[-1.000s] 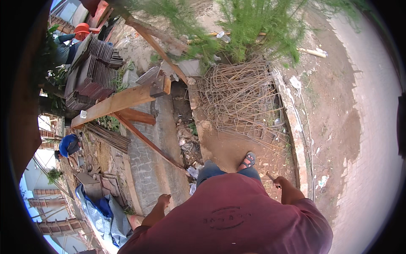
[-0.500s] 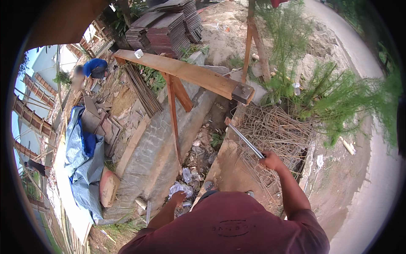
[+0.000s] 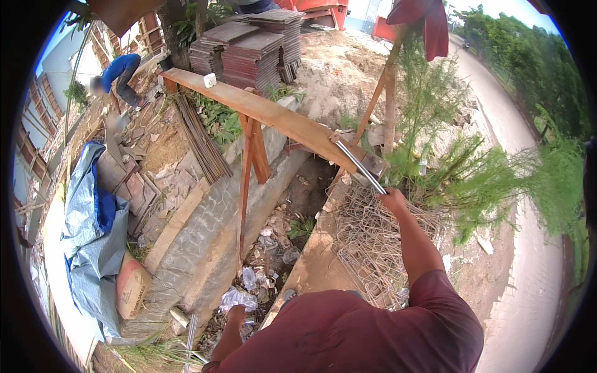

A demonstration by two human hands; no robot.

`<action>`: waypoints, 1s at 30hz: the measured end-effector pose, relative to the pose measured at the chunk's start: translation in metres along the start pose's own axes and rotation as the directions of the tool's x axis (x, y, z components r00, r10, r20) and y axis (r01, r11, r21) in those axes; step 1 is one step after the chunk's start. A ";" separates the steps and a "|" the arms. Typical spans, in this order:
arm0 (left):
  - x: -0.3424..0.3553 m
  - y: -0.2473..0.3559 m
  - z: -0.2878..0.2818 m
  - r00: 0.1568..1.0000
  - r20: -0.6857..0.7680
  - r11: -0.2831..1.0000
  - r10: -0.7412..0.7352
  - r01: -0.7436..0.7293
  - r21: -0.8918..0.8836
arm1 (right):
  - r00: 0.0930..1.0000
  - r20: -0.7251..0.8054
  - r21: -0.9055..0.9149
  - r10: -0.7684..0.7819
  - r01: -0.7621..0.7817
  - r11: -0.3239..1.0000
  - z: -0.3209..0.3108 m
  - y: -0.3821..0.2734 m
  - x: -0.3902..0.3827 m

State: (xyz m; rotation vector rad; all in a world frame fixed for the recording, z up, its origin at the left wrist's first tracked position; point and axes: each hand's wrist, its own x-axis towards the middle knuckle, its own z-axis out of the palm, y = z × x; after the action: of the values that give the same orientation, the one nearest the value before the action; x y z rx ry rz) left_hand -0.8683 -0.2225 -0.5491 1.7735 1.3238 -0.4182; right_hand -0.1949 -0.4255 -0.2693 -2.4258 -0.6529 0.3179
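Observation:
My right hand [image 3: 390, 199] is closed around a silver metal rod-shaped tool [image 3: 364, 168]. The tool slants up and left, its small head over the near end of a long wooden beam [image 3: 267, 112]; I cannot tell whether they touch. Upright wooden props [image 3: 247, 161] hold the beam at about waist height. Low at my left side, my left hand [image 3: 236, 314] hangs above crumpled clear plastic [image 3: 238, 299] in a ditch, and its fingers are too unclear to read. A tangle of bent steel rods [image 3: 373, 233] lies below the tool.
A stone-faced wall [image 3: 205, 239] borders the littered ditch. Left of it are a blue-grey tarp [image 3: 93, 248] and a paper sack [image 3: 132, 287]. Stacked roof tiles [image 3: 249, 53] stand at the back. Another person in blue [image 3: 121, 68] bends down far left. Feathery green branches [image 3: 479, 161] reach in from the right.
My right arm has raised the metal tool forward, bringing its head from below the beam's end up to the beam. The view has tilted up. The person in blue has risen from a crouch.

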 end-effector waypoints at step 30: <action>-0.177 0.368 -0.145 0.776 -0.561 0.944 0.290 -0.327 0.035 | 0.884 0.034 -0.118 -0.467 0.467 0.876 -0.228 -0.045 -0.041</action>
State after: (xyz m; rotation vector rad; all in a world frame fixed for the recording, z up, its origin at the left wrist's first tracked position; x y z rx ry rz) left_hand -0.6369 -0.2405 -0.1840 2.1006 1.3651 0.3641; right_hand -0.1632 -0.5271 -0.0592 -2.2824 -1.2619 0.0827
